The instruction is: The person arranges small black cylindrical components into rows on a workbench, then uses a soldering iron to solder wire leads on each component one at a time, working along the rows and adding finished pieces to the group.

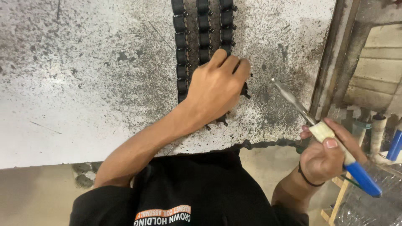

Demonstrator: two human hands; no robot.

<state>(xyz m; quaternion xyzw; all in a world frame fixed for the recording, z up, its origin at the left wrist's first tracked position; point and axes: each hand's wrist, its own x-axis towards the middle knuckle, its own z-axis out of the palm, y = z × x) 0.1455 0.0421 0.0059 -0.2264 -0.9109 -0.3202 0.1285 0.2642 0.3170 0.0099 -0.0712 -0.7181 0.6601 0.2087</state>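
Observation:
My left hand [217,86] lies fingers-down on three rows of small black cylindrical parts [203,29] lined up on a stained white-grey worktop [83,83]. It covers the near ends of the rows, so I cannot see what the fingers grip. My right hand [324,157] is off the table's right corner and holds a tool [318,129] with a blue-and-cream handle and a thin metal shaft. The shaft tip points up-left toward the parts, a short way from my left hand.
The worktop's near edge is chipped and crumbling by my torso. A metal frame post [331,62] runs along the table's right side. Bottles, a blue-capped container [395,144] and plastic wrap [368,205] sit lower right. The floor shows below left.

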